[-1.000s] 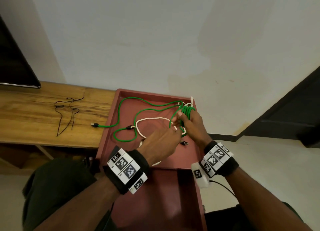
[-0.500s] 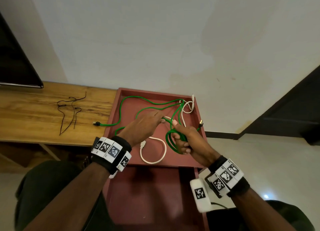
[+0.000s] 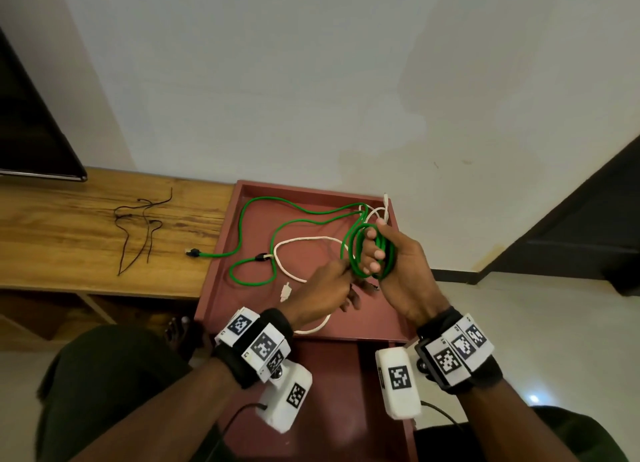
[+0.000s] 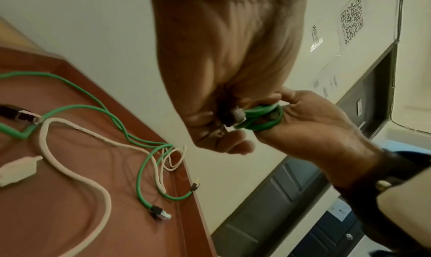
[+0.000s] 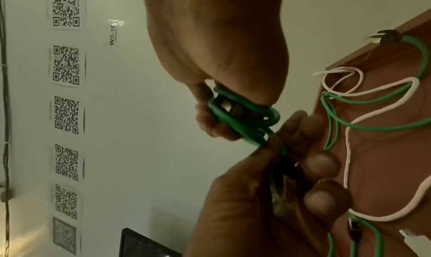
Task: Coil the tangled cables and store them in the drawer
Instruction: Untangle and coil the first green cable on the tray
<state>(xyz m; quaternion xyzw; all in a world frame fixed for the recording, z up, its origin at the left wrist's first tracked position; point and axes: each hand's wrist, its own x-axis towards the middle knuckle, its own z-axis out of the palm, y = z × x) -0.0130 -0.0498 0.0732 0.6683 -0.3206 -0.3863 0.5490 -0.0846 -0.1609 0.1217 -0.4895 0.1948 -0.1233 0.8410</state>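
My right hand (image 3: 398, 267) holds a coil of green cable (image 3: 358, 254) wound round its fingers, above the right side of the red tray top (image 3: 221, 254). Just left of the coil, my left hand (image 3: 329, 288) pinches the plug end of the same cable; the left wrist view shows the plug (image 4: 238, 115) against the coil (image 4: 263, 121). In the right wrist view the coil (image 5: 240, 117) sits in my curled fingers. More green cable (image 3: 263, 202) and a white cable (image 3: 301, 240) lie tangled on the tray. The red drawer (image 3: 332, 368) stands pulled out below.
A thin black cord (image 3: 138, 226) lies on the wooden shelf (image 3: 69, 254) left of the tray. A dark screen (image 3: 27, 132) stands at the far left. The wall is right behind the tray, with a dark door (image 3: 588, 236) to the right.
My left hand has come back from the middle of the tray to the coil. My right hand has lifted the coil up and away from me.
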